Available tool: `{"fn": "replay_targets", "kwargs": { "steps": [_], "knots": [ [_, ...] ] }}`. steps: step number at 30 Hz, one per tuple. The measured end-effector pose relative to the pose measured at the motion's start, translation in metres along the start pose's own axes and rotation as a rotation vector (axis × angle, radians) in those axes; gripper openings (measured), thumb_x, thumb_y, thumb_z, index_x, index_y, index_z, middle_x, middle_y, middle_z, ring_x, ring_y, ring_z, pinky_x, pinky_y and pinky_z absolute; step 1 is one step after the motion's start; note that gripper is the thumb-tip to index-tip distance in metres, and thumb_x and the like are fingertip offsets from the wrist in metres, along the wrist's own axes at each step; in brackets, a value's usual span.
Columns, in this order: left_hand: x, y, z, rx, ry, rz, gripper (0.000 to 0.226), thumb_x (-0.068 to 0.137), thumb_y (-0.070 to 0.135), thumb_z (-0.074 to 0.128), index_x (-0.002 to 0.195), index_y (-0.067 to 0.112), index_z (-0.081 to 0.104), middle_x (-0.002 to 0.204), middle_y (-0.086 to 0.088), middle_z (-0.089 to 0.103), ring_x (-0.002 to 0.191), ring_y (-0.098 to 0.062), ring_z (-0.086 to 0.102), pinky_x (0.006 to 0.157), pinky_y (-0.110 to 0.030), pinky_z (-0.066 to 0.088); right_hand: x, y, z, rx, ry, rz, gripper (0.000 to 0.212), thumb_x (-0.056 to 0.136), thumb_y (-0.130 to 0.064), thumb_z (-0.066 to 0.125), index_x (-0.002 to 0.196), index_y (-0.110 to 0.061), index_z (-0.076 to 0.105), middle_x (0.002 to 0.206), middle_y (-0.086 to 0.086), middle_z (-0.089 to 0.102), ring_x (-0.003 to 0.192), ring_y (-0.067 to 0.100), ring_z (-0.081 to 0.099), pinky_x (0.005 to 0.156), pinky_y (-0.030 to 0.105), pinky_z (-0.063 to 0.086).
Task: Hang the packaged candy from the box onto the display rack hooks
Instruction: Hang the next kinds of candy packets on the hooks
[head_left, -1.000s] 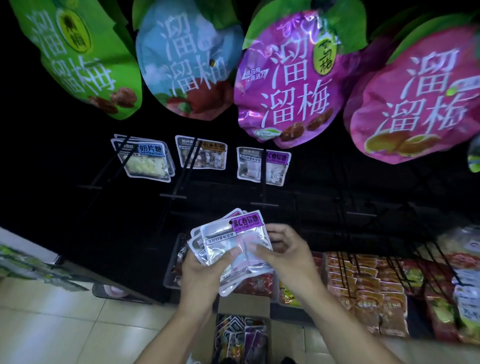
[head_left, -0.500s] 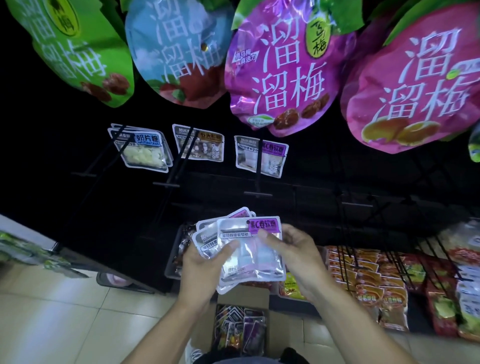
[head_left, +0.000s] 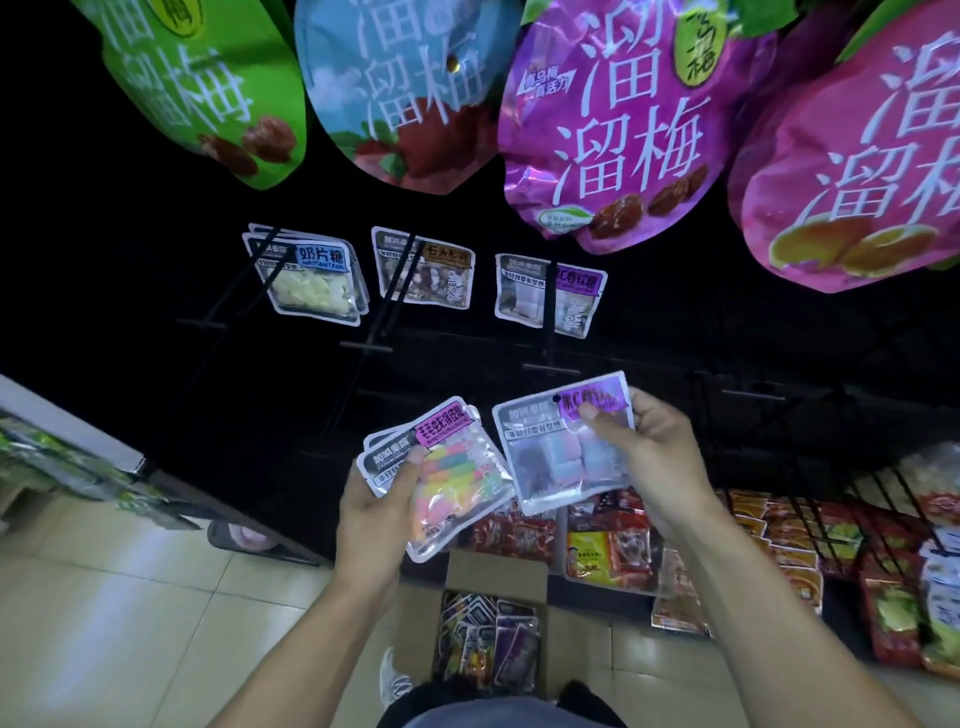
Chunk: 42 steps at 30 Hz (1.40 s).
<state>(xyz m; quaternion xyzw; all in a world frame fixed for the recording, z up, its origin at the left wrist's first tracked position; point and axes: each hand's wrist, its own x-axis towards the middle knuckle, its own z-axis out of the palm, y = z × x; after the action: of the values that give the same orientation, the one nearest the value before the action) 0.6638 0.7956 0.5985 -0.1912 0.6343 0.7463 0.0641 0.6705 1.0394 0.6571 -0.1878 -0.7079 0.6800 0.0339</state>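
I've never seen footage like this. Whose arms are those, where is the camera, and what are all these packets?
There is no machine here: the arms are a person's, filmed by one wide-angle camera worn on the head, looking forward and down. The left hand grips a small stack of candy packets, the top one with a pink label. The right hand pinches a single packet with a purple label, apart from the stack. On the floor below is an open cardboard box with more packets inside. Ahead, a dark display rack already has three kinds of small packets hanging on its hooks, the right one also purple-labelled. Big plum snack bags hang above.
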Motion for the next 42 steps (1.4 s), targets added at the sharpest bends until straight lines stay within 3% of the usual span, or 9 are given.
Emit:
{"fn": "replay_targets", "kwargs": {
  "steps": [4, 7, 11, 18, 22, 30, 42],
  "knots": [
    [0.006, -0.003, -0.008, -0.008, 0.007, -0.025, 0.026, 0.087, 0.038, 0.080, 0.109, 0.028, 0.069, 0.110, -0.005, 0.079, 0.103, -0.030, 0.076, 0.099, -0.062, 0.055, 0.012, -0.017, 0.012, 0.085, 0.065, -0.075, 0.006, 0.095, -0.013, 0.068, 0.100, -0.011, 0.071, 0.091, 0.002, 0.078, 0.079, 0.021, 0.076, 0.065, 0.041, 0.063],
    [0.008, -0.003, -0.012, 0.016, -0.020, -0.015, 0.023, 0.094, 0.025, 0.075, 0.116, 0.024, 0.068, 0.109, -0.003, 0.079, 0.099, -0.028, 0.077, 0.096, -0.058, 0.057, 0.020, -0.026, 0.020, 0.098, 0.096, -0.147, 0.005, 0.094, -0.014, 0.071, 0.099, -0.014, 0.072, 0.096, 0.000, 0.078, 0.087, 0.018, 0.076, 0.068, 0.032, 0.062],
    [0.009, -0.004, -0.015, 0.009, -0.012, -0.015, 0.025, 0.093, 0.023, 0.075, 0.117, 0.020, 0.067, 0.109, -0.005, 0.079, 0.097, -0.028, 0.078, 0.095, -0.059, 0.058, 0.022, -0.027, 0.033, 0.044, 0.127, -0.236, 0.008, 0.093, -0.012, 0.072, 0.092, -0.020, 0.073, 0.093, -0.006, 0.079, 0.091, 0.010, 0.074, 0.084, 0.025, 0.058],
    [0.008, -0.008, -0.016, 0.020, -0.035, -0.038, 0.027, 0.092, 0.024, 0.077, 0.117, 0.022, 0.068, 0.109, -0.004, 0.079, 0.097, -0.029, 0.078, 0.095, -0.060, 0.058, 0.017, -0.020, 0.038, -0.002, 0.176, -0.273, 0.014, 0.093, -0.014, 0.073, 0.092, -0.028, 0.073, 0.095, -0.011, 0.078, 0.096, 0.005, 0.072, 0.088, 0.021, 0.054],
    [0.006, -0.009, -0.015, 0.013, -0.054, -0.052, 0.025, 0.092, 0.022, 0.076, 0.116, 0.023, 0.068, 0.108, -0.004, 0.079, 0.096, -0.028, 0.078, 0.094, -0.059, 0.058, 0.016, -0.020, 0.039, -0.010, 0.188, -0.286, 0.016, 0.094, -0.010, 0.072, 0.094, -0.025, 0.072, 0.092, -0.013, 0.077, 0.090, 0.000, 0.070, 0.081, 0.013, 0.052],
    [0.008, -0.011, -0.014, -0.017, -0.062, -0.069, 0.024, 0.092, 0.021, 0.076, 0.115, 0.021, 0.069, 0.111, -0.006, 0.079, 0.101, -0.032, 0.077, 0.095, -0.061, 0.057, 0.013, -0.015, 0.037, 0.009, 0.252, -0.308, 0.011, 0.094, -0.013, 0.072, 0.093, -0.023, 0.070, 0.091, -0.011, 0.076, 0.089, 0.005, 0.070, 0.083, 0.019, 0.054],
    [0.005, -0.010, -0.013, -0.040, -0.098, -0.106, 0.027, 0.091, 0.022, 0.076, 0.117, 0.018, 0.069, 0.113, -0.007, 0.078, 0.102, -0.033, 0.076, 0.098, -0.063, 0.055, 0.013, -0.012, 0.040, -0.047, 0.262, -0.299, 0.014, 0.093, -0.004, 0.069, 0.093, -0.018, 0.070, 0.082, -0.012, 0.072, 0.075, 0.001, 0.065, 0.070, 0.013, 0.049]
  ]
}}
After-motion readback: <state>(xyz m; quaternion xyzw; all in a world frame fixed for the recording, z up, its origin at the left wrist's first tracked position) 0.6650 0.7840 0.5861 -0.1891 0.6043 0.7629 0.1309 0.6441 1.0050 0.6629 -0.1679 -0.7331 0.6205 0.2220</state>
